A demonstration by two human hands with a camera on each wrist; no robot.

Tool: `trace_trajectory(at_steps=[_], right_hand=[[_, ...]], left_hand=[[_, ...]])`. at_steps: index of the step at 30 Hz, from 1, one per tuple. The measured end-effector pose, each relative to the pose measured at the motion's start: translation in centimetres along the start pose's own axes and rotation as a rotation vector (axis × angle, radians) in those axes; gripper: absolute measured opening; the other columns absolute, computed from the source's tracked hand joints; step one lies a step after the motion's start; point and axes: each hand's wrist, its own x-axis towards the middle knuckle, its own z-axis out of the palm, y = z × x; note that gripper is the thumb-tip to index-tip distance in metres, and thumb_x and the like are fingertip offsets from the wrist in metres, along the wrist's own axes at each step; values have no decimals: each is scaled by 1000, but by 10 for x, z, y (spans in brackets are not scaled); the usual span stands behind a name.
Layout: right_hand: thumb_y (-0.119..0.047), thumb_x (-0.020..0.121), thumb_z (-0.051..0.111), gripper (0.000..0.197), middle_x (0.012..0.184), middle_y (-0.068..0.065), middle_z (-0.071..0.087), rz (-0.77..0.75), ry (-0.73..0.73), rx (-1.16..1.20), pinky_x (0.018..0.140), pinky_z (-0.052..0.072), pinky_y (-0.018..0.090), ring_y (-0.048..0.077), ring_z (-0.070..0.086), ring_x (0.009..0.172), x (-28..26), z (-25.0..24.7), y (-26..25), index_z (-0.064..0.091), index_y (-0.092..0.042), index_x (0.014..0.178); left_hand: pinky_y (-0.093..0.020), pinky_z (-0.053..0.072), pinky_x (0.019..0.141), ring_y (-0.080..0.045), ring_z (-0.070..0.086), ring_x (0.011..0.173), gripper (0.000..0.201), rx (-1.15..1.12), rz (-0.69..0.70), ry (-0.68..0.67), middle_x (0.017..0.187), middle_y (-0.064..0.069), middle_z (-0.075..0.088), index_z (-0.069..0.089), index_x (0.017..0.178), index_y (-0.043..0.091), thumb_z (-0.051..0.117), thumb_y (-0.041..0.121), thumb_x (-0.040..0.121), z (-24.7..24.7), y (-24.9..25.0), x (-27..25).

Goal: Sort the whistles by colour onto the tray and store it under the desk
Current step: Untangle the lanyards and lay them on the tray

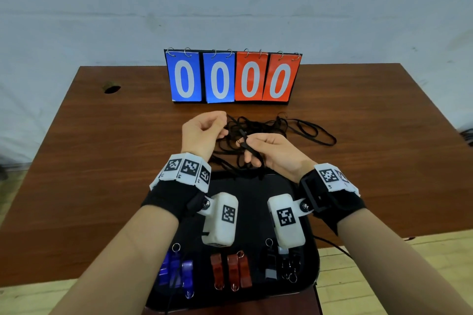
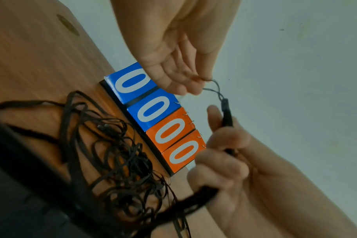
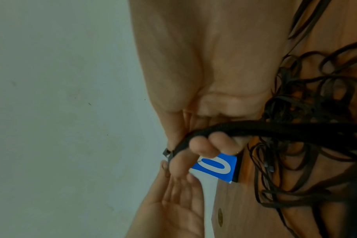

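A black tray (image 1: 315,263) lies at the desk's near edge, partly under my wrists. On it sit blue whistles (image 1: 176,271) at the left, red whistles (image 1: 231,272) in the middle and black whistles (image 1: 279,263) at the right. Both hands are raised beyond the tray, over a tangle of black lanyards (image 1: 281,126). My right hand (image 1: 253,149) grips one lanyard (image 3: 255,127) near its black end piece (image 2: 226,112). My left hand (image 1: 218,130) pinches the thin loop (image 2: 214,89) at that lanyard's tip.
A flip scoreboard (image 1: 233,77) showing 00 in blue and 00 in red stands at the back of the brown desk (image 1: 102,161). A cable hole (image 1: 111,88) is at the back left. Lanyard loops (image 1: 314,134) spread to the right. Pale wood floor shows beside the desk.
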Motion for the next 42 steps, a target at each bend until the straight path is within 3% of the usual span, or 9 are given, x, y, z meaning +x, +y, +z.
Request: trace_trajectory(at_steps=[5,8,15,19,23,30,33,39,42], right_hand=[[-11,98,41,26,52,-7,60,-20,121,11,55,40,14,6,43,49,6,-1,0,65,-2,97],[-13,98,41,26,54,-7,60,-45,197,27,58,41,14,7,43,50,9,-1,3,66,-13,90],[-10,97,43,36,69,5,60,-53,177,-56,58,41,16,5,45,48,12,8,3,67,-14,71],[-10,97,43,35,51,-8,61,-17,183,-130,51,39,13,-1,46,41,10,11,-4,64,-11,69],[-11,97,44,34,44,-12,61,24,174,-184,40,34,6,-2,47,39,8,12,-5,65,-10,70],[-14,96,46,36,46,-9,59,16,183,-225,50,41,6,-1,46,42,11,19,-1,64,-14,66],[-12,95,46,35,62,4,60,-60,208,-202,65,45,10,1,47,46,17,23,-3,64,-13,65],[-17,96,45,39,60,1,60,-1,165,-221,56,45,11,3,52,49,27,35,3,63,-10,63],[-17,98,43,43,52,-2,58,11,109,-247,56,44,6,0,52,46,26,40,9,58,-9,58]], left_hand=[[-24,51,78,-13,61,76,46,-139,-298,31,110,-4,57,43,134,7,37,36,98,6,-16,-10],[-25,49,70,-13,57,73,49,-77,-376,-22,103,-3,60,54,125,5,31,39,99,1,-23,-15],[-17,36,52,0,42,44,28,68,-125,-193,46,15,58,63,74,16,47,22,96,13,-18,-29],[-7,40,45,4,47,38,12,62,-17,-88,60,8,60,66,94,12,55,9,91,14,-20,-26],[-9,45,48,3,50,38,7,86,33,-33,66,1,60,65,90,9,60,5,87,13,-24,-21],[-23,52,70,-2,54,55,11,-54,-50,26,63,0,56,66,85,10,57,14,90,8,-26,-9],[-28,55,81,-11,58,68,29,-221,-223,-140,62,1,53,61,87,5,43,27,97,11,-26,-12],[-25,49,55,-5,46,37,32,-111,-124,-200,38,8,40,66,94,12,36,21,100,3,-27,-14],[-25,45,44,-8,48,37,35,-102,-133,-183,61,-1,58,65,81,18,36,27,99,-5,-25,-11]])
